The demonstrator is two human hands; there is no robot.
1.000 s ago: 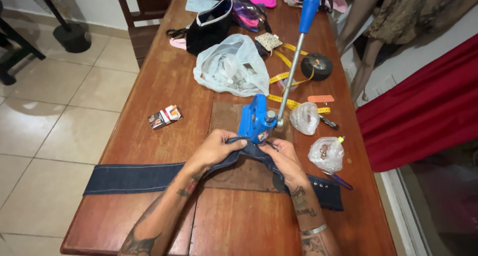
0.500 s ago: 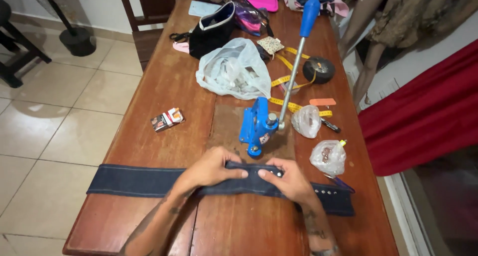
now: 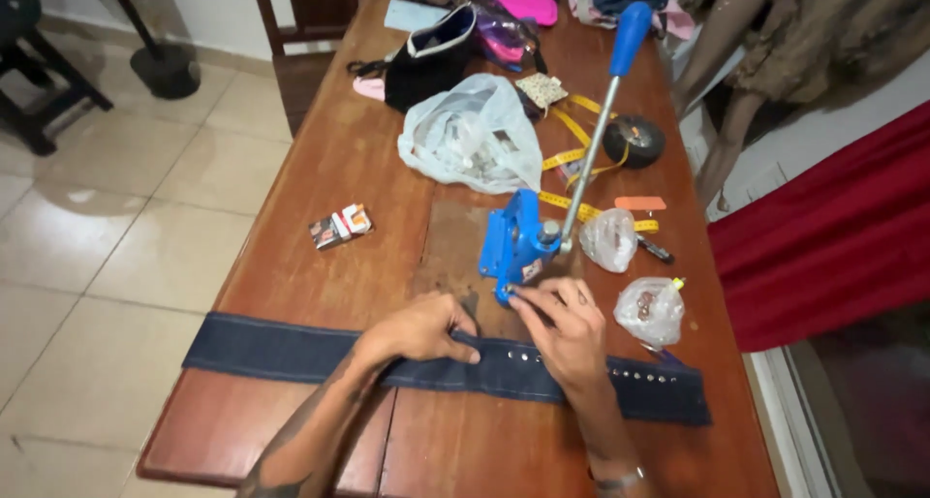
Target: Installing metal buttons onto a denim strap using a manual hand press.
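Left hand (image 3: 418, 330) still flat, open on denim strip (image 3: 291, 351); right hand (image 3: 565, 326) now off strip, fingertips pinched at blue press (image 3: 516, 249) base.

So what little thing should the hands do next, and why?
Probably slide the dark blue denim strip under the blue lever press: the left hand pins it flat, the right hand fingers the press base, and the metal studs stop partway along.
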